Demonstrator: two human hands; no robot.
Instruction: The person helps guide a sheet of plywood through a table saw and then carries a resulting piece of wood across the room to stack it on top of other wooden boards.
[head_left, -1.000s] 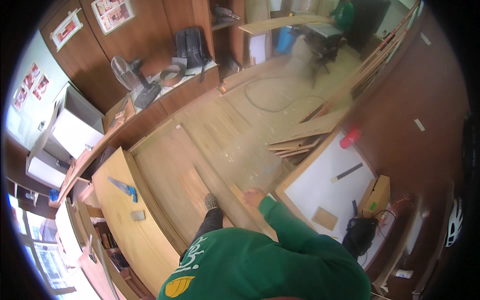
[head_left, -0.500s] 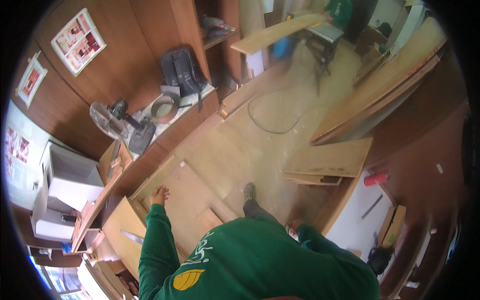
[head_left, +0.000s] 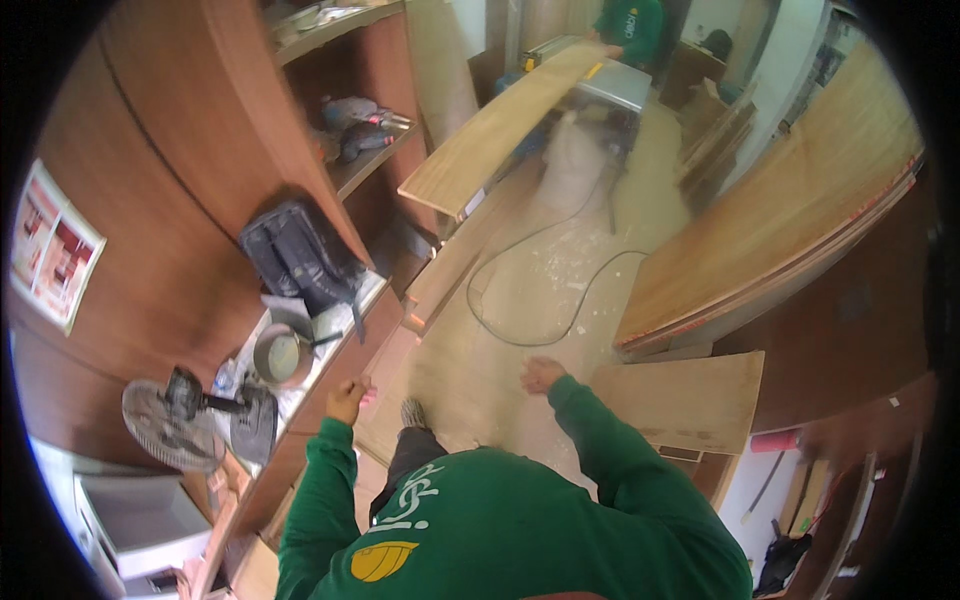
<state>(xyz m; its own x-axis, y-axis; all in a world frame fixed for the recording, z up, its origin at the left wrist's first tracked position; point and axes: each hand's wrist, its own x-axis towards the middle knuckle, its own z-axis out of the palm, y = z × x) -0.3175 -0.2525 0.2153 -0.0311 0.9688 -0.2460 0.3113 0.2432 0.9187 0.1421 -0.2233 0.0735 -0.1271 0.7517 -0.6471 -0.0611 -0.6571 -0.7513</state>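
Hands spread for balance: left hand (head_left: 347, 398), loosely curled and holding nothing, is at the long brown wooden counter edge (head_left: 330, 395) at 9 o'clock. Right hand (head_left: 541, 374), fingers together and free, hovers over the flat pale plywood sheet on the floor (head_left: 470, 375) at 12 o'clock.

- You stand in a woodworking workshop.
- Plywood sheets (head_left: 780, 240) lean against the wall.
- A table saw (head_left: 610, 85) carries a long board (head_left: 500, 130).
- Power drills (head_left: 360, 115) lie on a shelf (head_left: 375, 160).

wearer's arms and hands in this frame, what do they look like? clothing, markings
Both arms wear long dark green sleeves reaching the wrists. The left hand and right hand are bare: no gloves. The green top shows a white emblem and a yellow patch.
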